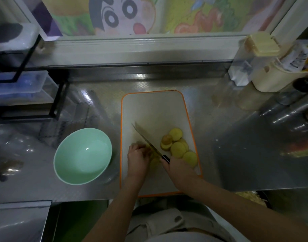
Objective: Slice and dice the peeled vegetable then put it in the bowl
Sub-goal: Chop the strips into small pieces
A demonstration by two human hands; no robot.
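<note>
Green bowl (82,156) sits left of the board (150,105), empty so far. My left hand (138,155) pins the potato (154,158) mid-board, right hand (174,165) grips the knife (146,139). Slices (178,147) piling right. Dicing's probably next.

The green bowl (82,156) looks glossy, the metal counter (237,154) shiny and embossed — the plastic board (153,110) matt.

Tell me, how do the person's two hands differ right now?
The left hand holds down the yellow vegetable piece, fingers curled over it; the right hand grips the knife handle. The left hand sits nearer the green bowl; the right hand nearer the cut slices. Both are bare and over the cutting board.
</note>
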